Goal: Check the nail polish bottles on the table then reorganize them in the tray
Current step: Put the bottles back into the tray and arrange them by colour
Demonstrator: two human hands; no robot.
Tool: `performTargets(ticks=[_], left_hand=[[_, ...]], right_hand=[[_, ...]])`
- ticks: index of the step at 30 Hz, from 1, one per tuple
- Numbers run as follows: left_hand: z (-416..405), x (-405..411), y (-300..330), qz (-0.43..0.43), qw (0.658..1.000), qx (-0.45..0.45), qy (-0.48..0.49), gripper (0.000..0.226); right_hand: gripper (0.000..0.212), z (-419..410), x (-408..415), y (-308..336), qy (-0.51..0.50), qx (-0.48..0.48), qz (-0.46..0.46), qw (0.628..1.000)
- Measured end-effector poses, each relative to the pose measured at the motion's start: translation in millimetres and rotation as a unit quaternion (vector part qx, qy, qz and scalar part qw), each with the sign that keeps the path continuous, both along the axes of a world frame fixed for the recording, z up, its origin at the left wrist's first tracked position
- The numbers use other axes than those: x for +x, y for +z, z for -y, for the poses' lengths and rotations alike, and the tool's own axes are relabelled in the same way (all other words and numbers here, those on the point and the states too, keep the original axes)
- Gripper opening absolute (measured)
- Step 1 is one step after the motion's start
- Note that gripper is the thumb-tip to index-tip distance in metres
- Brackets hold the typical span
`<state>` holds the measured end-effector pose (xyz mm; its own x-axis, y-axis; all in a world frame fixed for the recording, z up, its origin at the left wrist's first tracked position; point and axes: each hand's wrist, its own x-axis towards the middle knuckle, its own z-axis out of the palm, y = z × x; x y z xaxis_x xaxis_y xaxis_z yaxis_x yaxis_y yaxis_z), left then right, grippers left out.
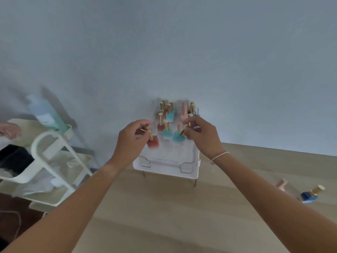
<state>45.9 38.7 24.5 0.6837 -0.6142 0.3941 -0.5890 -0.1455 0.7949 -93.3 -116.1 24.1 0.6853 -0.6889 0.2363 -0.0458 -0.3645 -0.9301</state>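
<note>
A white tray (165,166) stands on thin legs at the back of the wooden table, against the wall. Several nail polish bottles with gold caps fill its far half: red, teal, pink and blue ones. My left hand (130,137) grips the gold cap of a red bottle (152,143) at the tray's left side. My right hand (201,134) pinches the gold cap of a teal bottle (177,137), tilted, near the tray's middle. On the table at the right lie a pink bottle (281,185) and a blue bottle (310,195) with a gold cap.
A cream trolley (52,154) with shelves stands to the left of the table; it carries a tall pale-green bottle (46,114), a black item and white cloths. Another person's hand (10,129) shows at the far left edge.
</note>
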Motion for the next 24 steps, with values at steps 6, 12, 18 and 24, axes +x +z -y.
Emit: performTargets(ticks=[6, 12, 18, 24], left_hand=[[3.0, 42.2, -17.1, 0.011, 0.999, 0.039, -0.026, 0.028], [30.3, 65.3, -24.1, 0.007, 0.996, 0.062, -0.067, 0.024], [56.3, 78.7, -27.7, -0.001, 0.989, 0.101, -0.109, 0.025], [75.7, 91.4, -29.3, 0.019, 0.984, 0.126, -0.125, 0.025]], right_hand=[[0.018, -22.9, 54.0, -12.8, 0.021, -0.087, -0.087, 0.992], [0.017, -23.9, 79.2, -11.0, 0.006, -0.324, -0.243, 0.914], [0.010, -10.0, 93.0, -9.2, -0.049, -0.440, -0.304, 0.844], [0.017, 7.0, 102.9, -15.3, -0.025, -0.478, -0.337, 0.811]])
